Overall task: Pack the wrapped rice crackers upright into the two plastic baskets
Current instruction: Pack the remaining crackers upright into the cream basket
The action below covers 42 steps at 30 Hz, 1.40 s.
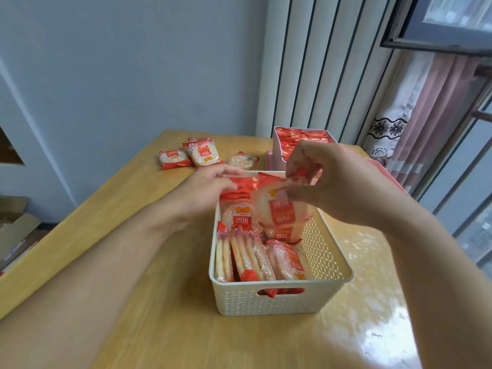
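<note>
A cream plastic basket (279, 299) stands on the wooden table near me, holding several wrapped rice crackers (247, 257) on edge along its near side. My right hand (327, 182) pinches the top of one red-and-white cracker packet (282, 209) and holds it upright over the basket's far half. My left hand (210, 187) reaches over the far left corner, fingers straight, touching the red top of another upright packet (238, 211). A pink basket (278, 145) packed with crackers stands behind.
Several loose cracker packets (197, 154) lie on the table at the far left of the baskets. A white radiator and a curtain stand behind the table at the right. Cardboard boxes sit on the floor at the left.
</note>
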### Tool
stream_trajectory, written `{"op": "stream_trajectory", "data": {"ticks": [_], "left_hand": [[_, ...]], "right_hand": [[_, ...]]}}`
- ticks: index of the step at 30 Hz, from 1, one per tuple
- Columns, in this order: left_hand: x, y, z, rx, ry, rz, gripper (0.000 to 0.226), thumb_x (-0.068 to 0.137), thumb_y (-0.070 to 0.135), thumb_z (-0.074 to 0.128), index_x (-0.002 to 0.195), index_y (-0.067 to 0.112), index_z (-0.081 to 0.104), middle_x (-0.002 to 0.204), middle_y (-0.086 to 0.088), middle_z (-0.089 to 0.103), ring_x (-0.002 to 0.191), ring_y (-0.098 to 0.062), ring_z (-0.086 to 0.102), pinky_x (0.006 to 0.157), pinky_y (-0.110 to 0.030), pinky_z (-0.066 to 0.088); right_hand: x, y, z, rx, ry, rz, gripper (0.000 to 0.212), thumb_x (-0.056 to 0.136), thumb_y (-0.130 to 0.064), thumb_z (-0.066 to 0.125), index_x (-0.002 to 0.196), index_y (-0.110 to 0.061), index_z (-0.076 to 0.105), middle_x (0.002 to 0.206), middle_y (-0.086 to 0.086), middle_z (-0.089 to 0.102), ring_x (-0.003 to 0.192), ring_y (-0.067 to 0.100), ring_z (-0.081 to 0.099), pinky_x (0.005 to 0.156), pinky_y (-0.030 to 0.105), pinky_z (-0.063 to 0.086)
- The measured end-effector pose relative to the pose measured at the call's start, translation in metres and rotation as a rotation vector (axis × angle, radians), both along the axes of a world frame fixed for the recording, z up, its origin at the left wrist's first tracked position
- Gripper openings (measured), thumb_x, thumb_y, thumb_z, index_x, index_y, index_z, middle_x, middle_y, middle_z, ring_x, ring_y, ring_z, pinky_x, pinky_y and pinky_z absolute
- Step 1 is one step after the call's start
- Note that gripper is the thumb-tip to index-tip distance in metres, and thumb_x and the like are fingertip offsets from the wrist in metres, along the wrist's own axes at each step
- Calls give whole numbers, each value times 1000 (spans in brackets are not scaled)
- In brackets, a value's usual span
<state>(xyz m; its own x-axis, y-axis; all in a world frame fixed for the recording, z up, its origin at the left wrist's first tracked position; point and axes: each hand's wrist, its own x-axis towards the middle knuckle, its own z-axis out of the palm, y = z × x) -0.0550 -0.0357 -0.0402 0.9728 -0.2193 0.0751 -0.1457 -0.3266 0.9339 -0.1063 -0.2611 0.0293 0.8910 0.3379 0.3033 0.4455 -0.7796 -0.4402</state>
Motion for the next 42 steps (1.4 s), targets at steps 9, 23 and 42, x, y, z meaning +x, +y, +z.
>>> {"op": "stream_trajectory", "data": {"ticks": [9, 23, 42], "left_hand": [[-6, 7, 10, 60, -37, -164, 49, 86, 63, 63, 122, 31, 71, 132, 19, 65, 122, 7, 58, 106, -20, 41], [4, -2, -15, 294, -151, -30, 51, 65, 43, 92, 111, 36, 71, 125, 12, 64, 108, -6, 66, 98, -35, 54], [-3, -1, -7, 318, -151, -51, 28, 74, 31, 88, 98, 31, 74, 135, 14, 55, 124, -4, 53, 107, -28, 44]], "right_hand": [[20, 39, -55, -38, 76, -14, 14, 78, -21, 84, 90, -24, 77, 82, -10, 73, 71, 5, 64, 65, 23, 51], [-6, 22, -32, -715, 454, 218, 50, 80, -17, 79, 121, -41, 65, 108, -16, 62, 95, 12, 60, 64, 21, 45], [-12, -1, -2, -473, 158, -10, 32, 68, -50, 87, 92, -37, 70, 94, -16, 64, 86, 8, 60, 77, 35, 54]]}}
